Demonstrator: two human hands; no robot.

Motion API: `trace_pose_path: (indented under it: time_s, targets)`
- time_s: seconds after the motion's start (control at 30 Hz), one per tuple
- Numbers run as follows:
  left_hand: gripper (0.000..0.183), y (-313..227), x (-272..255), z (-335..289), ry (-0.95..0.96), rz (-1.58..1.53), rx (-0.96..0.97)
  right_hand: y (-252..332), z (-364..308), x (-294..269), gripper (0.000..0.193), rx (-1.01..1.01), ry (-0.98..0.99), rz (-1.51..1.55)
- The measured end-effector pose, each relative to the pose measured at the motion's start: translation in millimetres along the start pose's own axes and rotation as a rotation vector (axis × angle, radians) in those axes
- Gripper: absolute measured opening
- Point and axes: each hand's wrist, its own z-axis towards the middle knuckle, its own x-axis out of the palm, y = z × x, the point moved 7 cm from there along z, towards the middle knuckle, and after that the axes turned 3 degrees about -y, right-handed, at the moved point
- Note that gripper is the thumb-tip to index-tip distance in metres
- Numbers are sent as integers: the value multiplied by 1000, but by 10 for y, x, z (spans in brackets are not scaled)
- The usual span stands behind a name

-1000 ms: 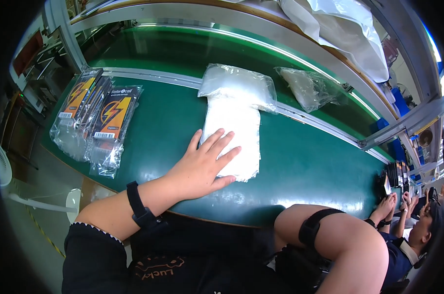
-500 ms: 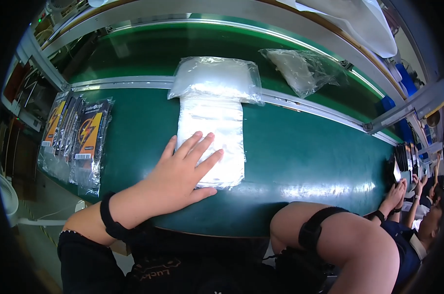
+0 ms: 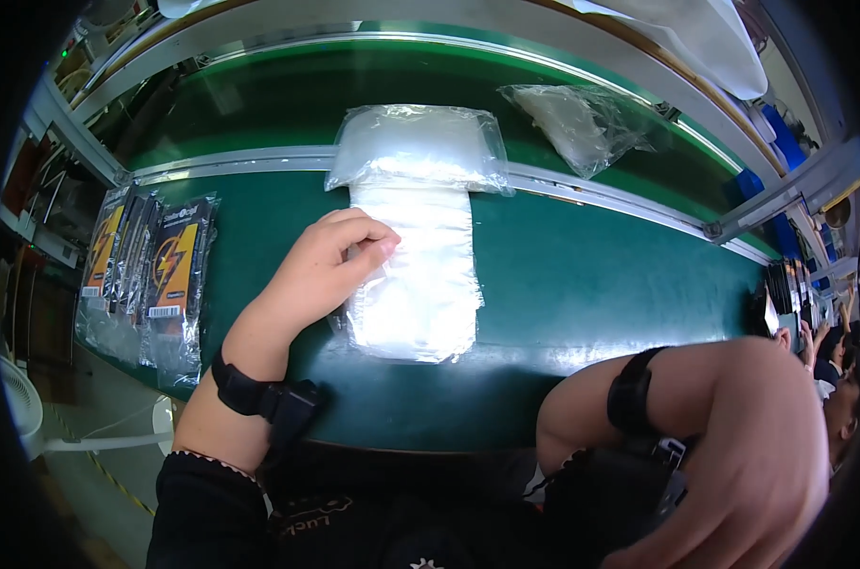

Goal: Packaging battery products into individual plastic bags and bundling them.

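Note:
A stack of clear flat plastic bags (image 3: pixel 416 308) lies on the green table in front of me. Over its upper left part is my left hand (image 3: pixel 330 256), its thumb and fingertips pinched together. Whatever is between them, if anything, is hidden. A fuller bundle of clear bags in a plastic wrapper (image 3: pixel 416 142) lies across the far end of the stack and over the metal rail. My right hand (image 3: pixel 752 465) is large and blurred at the lower right, off the table, pointing down toward my body. Its fingertips run out of view.
On the left lie several packets with black and orange cards (image 3: pixel 172 261) in clear wrapping. Beyond the metal rail (image 3: pixel 620 211), a crumpled clear bag (image 3: pixel 582 128) rests on the green surface. Dark stacked items (image 3: pixel 788 284) and people at work are at the far right.
My left hand has gone from lying spread on the stack to a pinch, higher up and a little to the left. My right hand has come into view at the lower right.

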Motion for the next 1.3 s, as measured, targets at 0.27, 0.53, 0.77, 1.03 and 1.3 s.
trace_pose_path:
  time_s: [0.27, 0.53, 0.77, 1.03, 1.3]
  targets:
    - [13, -14, 0, 6, -147, -34, 76, -149, -259, -272, 34, 158, -309, -248]
    - [12, -111, -178, -57, -266, 29, 146, -1258, -1268, -860, 32, 1331, -701, -469]
    - [8, -366, -361, -166, -179, 45, 207, -1438, -2869, -697, 34, 1667, -1116, -60]
    - [26, -158, -110, -345, 351, 51, 66, -1365, -3176, -681, 30, 1062, -1571, 145]
    - [15, -203, 16, -337, 379, 93, 80, -1337, -3217, -717, 29, 1165, -1626, 17]
